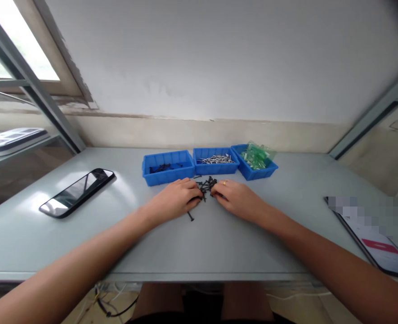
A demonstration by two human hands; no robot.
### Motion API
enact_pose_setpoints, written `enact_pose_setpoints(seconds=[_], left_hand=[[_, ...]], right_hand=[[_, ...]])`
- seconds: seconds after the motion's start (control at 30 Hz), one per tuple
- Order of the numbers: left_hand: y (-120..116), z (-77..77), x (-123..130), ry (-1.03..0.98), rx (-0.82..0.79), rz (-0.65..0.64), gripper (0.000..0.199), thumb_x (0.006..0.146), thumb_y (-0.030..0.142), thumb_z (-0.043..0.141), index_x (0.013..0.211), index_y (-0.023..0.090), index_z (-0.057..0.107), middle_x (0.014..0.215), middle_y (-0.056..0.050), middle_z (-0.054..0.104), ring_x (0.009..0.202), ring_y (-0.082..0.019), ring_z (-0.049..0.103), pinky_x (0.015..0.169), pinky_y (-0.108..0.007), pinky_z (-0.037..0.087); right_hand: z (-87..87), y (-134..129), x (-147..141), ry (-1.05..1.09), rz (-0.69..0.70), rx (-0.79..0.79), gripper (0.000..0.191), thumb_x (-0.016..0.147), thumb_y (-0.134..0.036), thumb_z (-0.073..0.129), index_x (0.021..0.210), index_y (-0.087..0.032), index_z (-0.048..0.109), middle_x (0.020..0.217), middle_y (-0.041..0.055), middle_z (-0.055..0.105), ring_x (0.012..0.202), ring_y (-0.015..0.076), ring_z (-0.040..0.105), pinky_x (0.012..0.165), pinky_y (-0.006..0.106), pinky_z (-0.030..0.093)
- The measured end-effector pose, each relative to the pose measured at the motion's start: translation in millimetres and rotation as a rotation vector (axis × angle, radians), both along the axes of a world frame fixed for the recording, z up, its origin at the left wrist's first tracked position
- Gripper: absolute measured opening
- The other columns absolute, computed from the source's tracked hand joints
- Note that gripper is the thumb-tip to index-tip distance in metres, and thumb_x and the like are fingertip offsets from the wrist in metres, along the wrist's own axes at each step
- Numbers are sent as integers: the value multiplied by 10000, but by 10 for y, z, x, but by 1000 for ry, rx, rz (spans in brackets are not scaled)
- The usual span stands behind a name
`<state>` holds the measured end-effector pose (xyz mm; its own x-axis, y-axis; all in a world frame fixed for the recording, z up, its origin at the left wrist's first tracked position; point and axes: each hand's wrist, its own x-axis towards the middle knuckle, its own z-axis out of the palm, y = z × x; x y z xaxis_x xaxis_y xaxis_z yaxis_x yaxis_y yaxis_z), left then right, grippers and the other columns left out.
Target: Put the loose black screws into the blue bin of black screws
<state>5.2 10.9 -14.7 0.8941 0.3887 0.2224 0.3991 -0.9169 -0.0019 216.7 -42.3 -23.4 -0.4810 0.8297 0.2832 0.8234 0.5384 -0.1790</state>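
A small pile of black screws (pixel 207 183) lies on the grey table, between my two hands. My left hand (pixel 181 196) rests at the pile's left side, fingers curled in and closed on some of the screws. From the right, my right hand (pixel 234 196), with a ring on one finger, has its bent fingertips closed on screws at the pile's edge. How many screws either hand grips is hidden by the fingers. One loose black screw (pixel 190 216) lies apart, just below my left hand. Behind the left hand stands a blue bin (pixel 168 176) with a few black screws inside.
A middle blue bin (pixel 216 169) holds silver nails or screws. The right blue bin (pixel 257 173) contains green plastic packets (pixel 257 156). A dark phone (pixel 77 193) lies at left, and a lit phone or tablet (pixel 374 243) at right. The wall (pixel 212 67) rises behind the table.
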Motion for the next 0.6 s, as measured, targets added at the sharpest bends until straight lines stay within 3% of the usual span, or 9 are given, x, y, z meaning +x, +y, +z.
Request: enact_pose_setpoints(seconds=[0.27, 0.47, 0.6], left_hand=[[-11, 34, 33, -52, -39, -9, 199, 921, 224, 400, 899, 162, 588, 879, -54, 591, 810, -177, 521, 762, -319, 422], [-77, 102, 41, -278, -152, 53, 154, 915, 224, 415, 931, 169, 558, 908, -45, 608, 870, -173, 535, 778, -314, 446], [-103, 103, 38, -336, -197, 15, 142, 914, 224, 435, 919, 177, 569, 914, -35, 624, 869, -161, 545, 786, -310, 455]], right_hand=[[35, 7, 17, 26, 13, 7, 155, 890, -149, 447, 927, -168, 596, 886, 58, 616, 872, 186, 550, 783, 307, 419], [91, -59, -36, 155, 46, 27, 158, 884, -261, 506, 993, -178, 585, 882, 48, 631, 849, 185, 566, 759, 313, 439], [118, -78, -41, 214, 61, 37, 172, 911, -297, 470, 944, -187, 598, 825, 33, 640, 790, 168, 582, 715, 290, 443]])
